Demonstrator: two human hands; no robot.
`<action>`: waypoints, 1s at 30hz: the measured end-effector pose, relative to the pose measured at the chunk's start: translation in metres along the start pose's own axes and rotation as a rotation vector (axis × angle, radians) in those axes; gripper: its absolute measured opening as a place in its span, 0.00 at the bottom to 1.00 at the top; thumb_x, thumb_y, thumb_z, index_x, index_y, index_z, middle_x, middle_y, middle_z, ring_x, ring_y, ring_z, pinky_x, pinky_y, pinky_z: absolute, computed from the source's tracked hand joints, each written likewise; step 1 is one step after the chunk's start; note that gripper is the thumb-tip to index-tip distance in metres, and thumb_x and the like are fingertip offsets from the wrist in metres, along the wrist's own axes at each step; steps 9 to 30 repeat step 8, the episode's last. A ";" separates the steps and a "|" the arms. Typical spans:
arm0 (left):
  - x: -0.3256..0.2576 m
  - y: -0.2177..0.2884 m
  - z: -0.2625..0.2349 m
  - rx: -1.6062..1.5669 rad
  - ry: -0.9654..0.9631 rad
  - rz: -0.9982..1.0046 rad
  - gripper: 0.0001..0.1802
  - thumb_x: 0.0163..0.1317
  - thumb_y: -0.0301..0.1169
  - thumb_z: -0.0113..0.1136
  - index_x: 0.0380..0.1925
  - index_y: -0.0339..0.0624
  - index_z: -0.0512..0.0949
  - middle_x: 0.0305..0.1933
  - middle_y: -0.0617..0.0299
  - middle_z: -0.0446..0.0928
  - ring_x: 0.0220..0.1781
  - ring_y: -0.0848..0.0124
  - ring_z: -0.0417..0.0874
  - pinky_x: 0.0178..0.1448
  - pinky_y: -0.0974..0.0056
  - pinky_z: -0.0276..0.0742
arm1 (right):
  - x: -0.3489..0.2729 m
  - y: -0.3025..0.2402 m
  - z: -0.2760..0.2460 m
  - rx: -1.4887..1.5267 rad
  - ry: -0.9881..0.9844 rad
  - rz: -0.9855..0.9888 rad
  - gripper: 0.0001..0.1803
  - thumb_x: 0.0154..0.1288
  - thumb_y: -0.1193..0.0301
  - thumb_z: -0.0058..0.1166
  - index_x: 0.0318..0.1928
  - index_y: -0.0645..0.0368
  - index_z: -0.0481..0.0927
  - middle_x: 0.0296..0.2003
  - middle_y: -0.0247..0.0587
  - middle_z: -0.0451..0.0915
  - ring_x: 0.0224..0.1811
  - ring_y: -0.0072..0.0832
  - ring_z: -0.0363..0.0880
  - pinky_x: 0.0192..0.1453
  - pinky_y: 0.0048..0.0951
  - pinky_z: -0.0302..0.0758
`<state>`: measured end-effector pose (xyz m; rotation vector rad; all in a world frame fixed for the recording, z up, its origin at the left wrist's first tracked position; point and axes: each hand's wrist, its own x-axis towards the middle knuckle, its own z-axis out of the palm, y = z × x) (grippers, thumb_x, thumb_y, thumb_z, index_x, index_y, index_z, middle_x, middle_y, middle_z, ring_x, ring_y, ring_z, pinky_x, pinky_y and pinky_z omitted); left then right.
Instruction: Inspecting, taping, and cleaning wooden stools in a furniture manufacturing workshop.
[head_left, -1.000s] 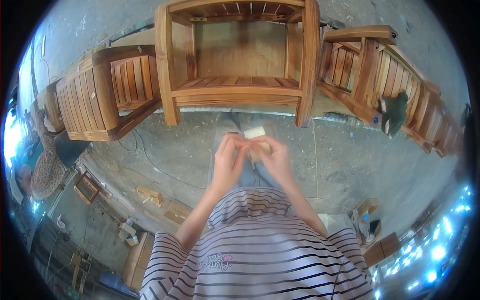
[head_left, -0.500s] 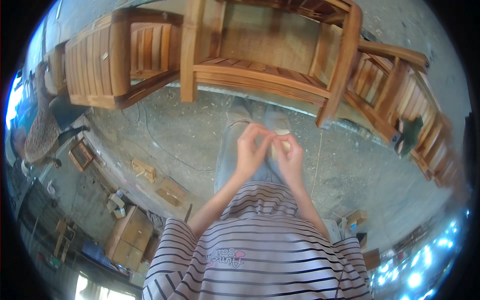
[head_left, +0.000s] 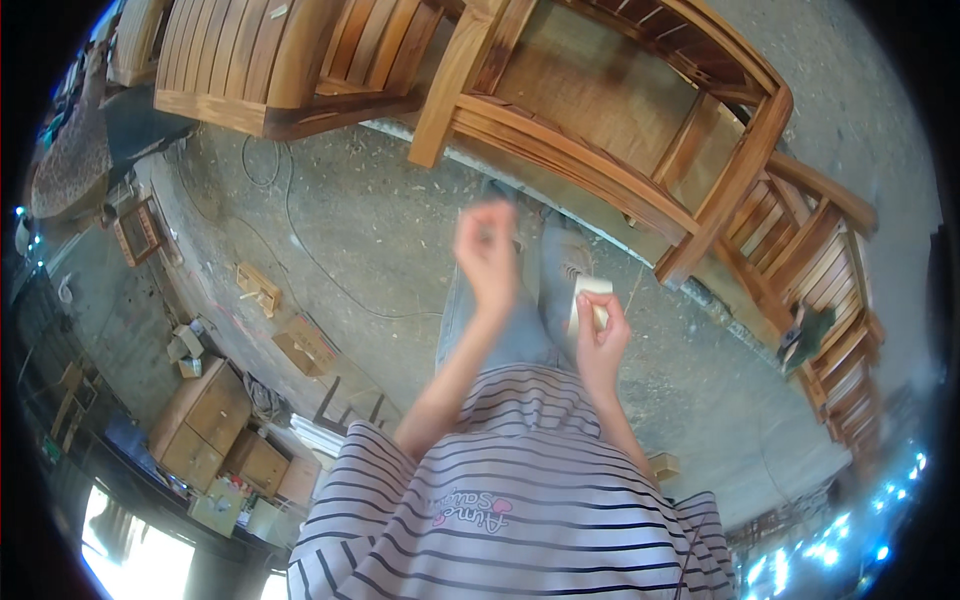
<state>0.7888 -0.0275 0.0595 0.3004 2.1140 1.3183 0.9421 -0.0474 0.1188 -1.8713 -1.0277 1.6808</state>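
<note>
My right hand point(head_left: 602, 330) is closed around a pale cream, flat piece point(head_left: 590, 292) with a rolled or folded part between thumb and fingers. Its exact kind does not show. My left hand point(head_left: 487, 255) is raised to the left of it, apart from my right hand. Its fingers are curled toward the thumb and blurred by motion; whatever they may pinch is too small to make out. Beyond both hands stands a wooden chair frame point(head_left: 575, 140) with a slatted edge and a broad panel inside. Neither hand touches it.
Slatted wooden chairs stand at left point(head_left: 215, 60) and right point(head_left: 795, 230) of the frame. A thin cable point(head_left: 300, 245) crosses the concrete floor. A small wooden block piece point(head_left: 258, 288), a cardboard piece point(head_left: 305, 345) and a wooden cabinet point(head_left: 200, 420) are at the left.
My hands have parted: the left went up and to the left, the right slightly right and down with the pale piece. The view has turned, so the chairs appear tilted.
</note>
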 end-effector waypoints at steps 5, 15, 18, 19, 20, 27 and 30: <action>0.089 -0.009 0.008 -0.197 0.045 -0.310 0.15 0.67 0.32 0.64 0.49 0.34 0.82 0.51 0.59 0.83 0.53 0.71 0.81 0.63 0.67 0.70 | -0.004 0.028 -0.010 0.045 -0.063 0.131 0.08 0.72 0.72 0.55 0.38 0.65 0.78 0.31 0.39 0.80 0.28 0.21 0.80 0.31 0.25 0.81; 0.124 -0.059 0.014 -0.487 0.093 -0.372 0.23 0.64 0.43 0.68 0.56 0.49 0.81 0.58 0.64 0.80 0.61 0.82 0.68 0.61 0.52 0.61 | 0.002 0.027 -0.007 -0.038 -0.115 0.110 0.07 0.72 0.72 0.56 0.39 0.65 0.78 0.32 0.39 0.80 0.29 0.21 0.80 0.32 0.24 0.80; 0.124 -0.059 0.014 -0.487 0.093 -0.372 0.23 0.64 0.43 0.68 0.56 0.49 0.81 0.58 0.64 0.80 0.61 0.82 0.68 0.61 0.52 0.61 | 0.002 0.027 -0.007 -0.038 -0.115 0.110 0.07 0.72 0.72 0.56 0.39 0.65 0.78 0.32 0.39 0.80 0.29 0.21 0.80 0.32 0.24 0.80; 0.124 -0.059 0.014 -0.487 0.093 -0.372 0.23 0.64 0.43 0.68 0.56 0.49 0.81 0.58 0.64 0.80 0.61 0.82 0.68 0.61 0.52 0.61 | 0.002 0.027 -0.007 -0.038 -0.115 0.110 0.07 0.72 0.72 0.56 0.39 0.65 0.78 0.32 0.39 0.80 0.29 0.21 0.80 0.32 0.24 0.80; 0.124 -0.059 0.014 -0.487 0.093 -0.372 0.23 0.64 0.43 0.68 0.56 0.49 0.81 0.58 0.64 0.80 0.61 0.82 0.68 0.61 0.52 0.61 | 0.002 0.027 -0.007 -0.038 -0.115 0.110 0.07 0.72 0.72 0.56 0.39 0.65 0.78 0.32 0.39 0.80 0.29 0.21 0.80 0.32 0.24 0.80; 0.124 -0.059 0.014 -0.487 0.093 -0.372 0.23 0.64 0.43 0.68 0.56 0.49 0.81 0.58 0.64 0.80 0.61 0.82 0.68 0.61 0.52 0.61 | 0.002 0.027 -0.007 -0.038 -0.115 0.110 0.07 0.72 0.72 0.56 0.39 0.65 0.78 0.32 0.39 0.80 0.29 0.21 0.80 0.32 0.24 0.80; 0.124 -0.059 0.014 -0.487 0.093 -0.372 0.23 0.64 0.43 0.68 0.56 0.49 0.81 0.58 0.64 0.80 0.61 0.82 0.68 0.61 0.52 0.61 | 0.002 0.027 -0.007 -0.038 -0.115 0.110 0.07 0.72 0.72 0.56 0.39 0.65 0.78 0.32 0.39 0.80 0.29 0.21 0.80 0.32 0.24 0.80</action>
